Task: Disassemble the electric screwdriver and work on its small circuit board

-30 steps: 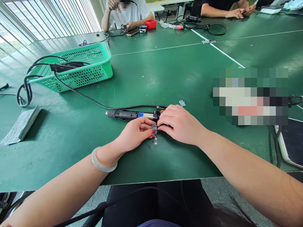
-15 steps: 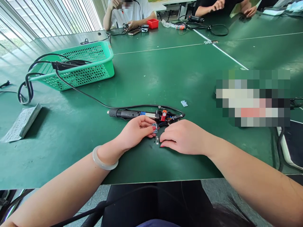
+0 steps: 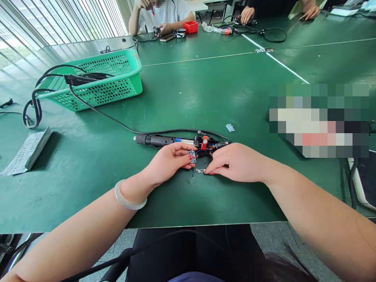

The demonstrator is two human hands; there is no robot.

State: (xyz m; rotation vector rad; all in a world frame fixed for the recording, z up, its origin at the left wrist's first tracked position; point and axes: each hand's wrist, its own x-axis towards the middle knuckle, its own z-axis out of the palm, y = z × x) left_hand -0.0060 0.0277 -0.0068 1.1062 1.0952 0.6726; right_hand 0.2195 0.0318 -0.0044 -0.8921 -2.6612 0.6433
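My left hand (image 3: 172,161) is closed, pinching a small blue-grey plate with cut-outs (image 3: 192,156) between thumb and fingers. Right of it, my right hand (image 3: 235,162) has thumb and forefinger together on one end of a small silvery metal clip-like piece (image 3: 200,170) at the table surface. Just beyond both hands lies an opened black handheld tool (image 3: 158,141), with coloured wires and a red-and-orange part (image 3: 205,142) exposed at its right end. A second small blue-grey plate (image 3: 230,127) rests farther off on the green table.
A green basket (image 3: 102,92) with black cables stands back left; one cable (image 3: 123,127) runs to the tool. A paper-wrapped block (image 3: 29,150) lies left. A blurred-out patch covers things at right. Across the table (image 3: 188,82), two people sit near a red tray (image 3: 190,27).
My right hand has taken hold of the small metal piece, which has turned from upright to sideways. My left hand keeps the plate. Across the table, a person's hand has lowered onto a black object.
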